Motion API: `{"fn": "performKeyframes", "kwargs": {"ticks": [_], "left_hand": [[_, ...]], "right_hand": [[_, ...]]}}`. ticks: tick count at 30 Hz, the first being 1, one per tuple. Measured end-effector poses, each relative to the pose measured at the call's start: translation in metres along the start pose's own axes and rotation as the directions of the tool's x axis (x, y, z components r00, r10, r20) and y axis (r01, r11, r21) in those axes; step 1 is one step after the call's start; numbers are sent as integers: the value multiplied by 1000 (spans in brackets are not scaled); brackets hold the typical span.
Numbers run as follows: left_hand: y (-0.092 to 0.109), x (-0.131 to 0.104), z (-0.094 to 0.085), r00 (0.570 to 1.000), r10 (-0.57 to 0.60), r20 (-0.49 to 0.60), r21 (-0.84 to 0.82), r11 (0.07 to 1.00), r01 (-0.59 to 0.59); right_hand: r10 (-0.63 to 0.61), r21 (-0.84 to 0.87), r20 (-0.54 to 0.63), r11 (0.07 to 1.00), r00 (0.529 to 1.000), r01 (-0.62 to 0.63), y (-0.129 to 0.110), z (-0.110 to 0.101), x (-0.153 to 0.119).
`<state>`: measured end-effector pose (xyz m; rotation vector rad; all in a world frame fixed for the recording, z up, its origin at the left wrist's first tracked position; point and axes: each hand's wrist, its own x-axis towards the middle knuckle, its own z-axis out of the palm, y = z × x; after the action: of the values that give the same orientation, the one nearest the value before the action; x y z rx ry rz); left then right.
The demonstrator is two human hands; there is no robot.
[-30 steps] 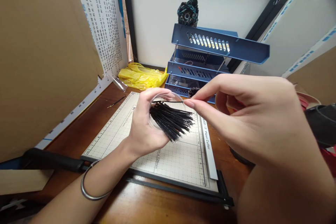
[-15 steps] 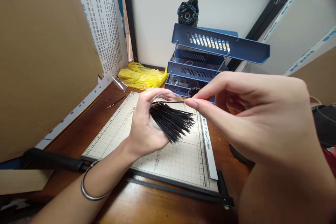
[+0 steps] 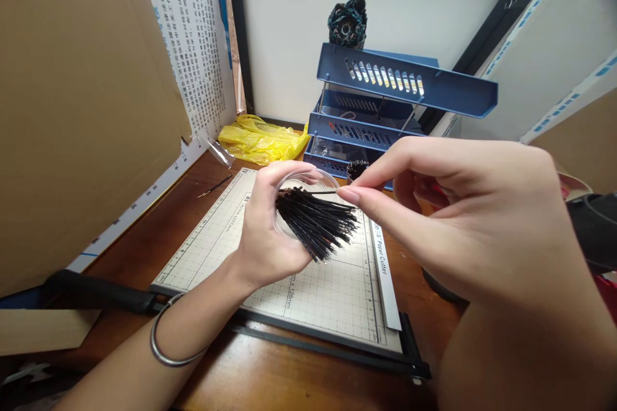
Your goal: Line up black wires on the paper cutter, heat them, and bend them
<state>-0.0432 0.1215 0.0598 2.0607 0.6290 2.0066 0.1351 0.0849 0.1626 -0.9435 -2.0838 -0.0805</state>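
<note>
My left hand [image 3: 258, 231] is wrapped round a clear plastic cup [image 3: 295, 176], tilted so its mouth faces right. A thick bunch of short black wires [image 3: 315, 221] with bare tips fans out of the cup. Between thumb and index finger, my right hand [image 3: 463, 212] pinches the end of a single black wire [image 3: 322, 192]. That wire lies level above the bunch, its other end inside the cup mouth. Both hands are above a paper cutter [image 3: 332, 308] with a printed grid.
Behind stand stacked blue trays [image 3: 405, 80] with a dark knotted object [image 3: 347, 22] on top. A small dark container of black wires [image 3: 357, 169] sits before them. A yellow plastic bag [image 3: 263, 139] lies left, near loose wires [image 3: 215, 185]. The cutter's black handle [image 3: 103, 292] sticks out left.
My right hand has dipped slightly, and the pinched wire sits a little lower, closer to the bunch. My left hand and the cup have barely moved.
</note>
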Motion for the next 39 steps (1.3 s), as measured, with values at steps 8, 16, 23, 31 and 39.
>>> {"fn": "performKeyframes", "kwargs": {"ticks": [8,16,23,31,39], "left_hand": [[0,0,0,1000,10,-3,-15,1000,-10],[-2,-1,-1,1000,26,-12,16,1000,-25],[-2,1,-1,997,74,16,-24,997,-74],[-3,1,-2,995,98,19,15,995,-98],[-1,0,-1,998,55,12,17,998,-56]], "right_hand": [[-24,11,6,1000,1000,24,4,3,1],[-59,57,31,997,998,57,-4,11,4],[-47,22,3,999,999,47,-7,5,7],[-47,-57,30,997,998,49,-12,10,4],[-18,-178,-46,984,999,10,-17,18,2]]}}
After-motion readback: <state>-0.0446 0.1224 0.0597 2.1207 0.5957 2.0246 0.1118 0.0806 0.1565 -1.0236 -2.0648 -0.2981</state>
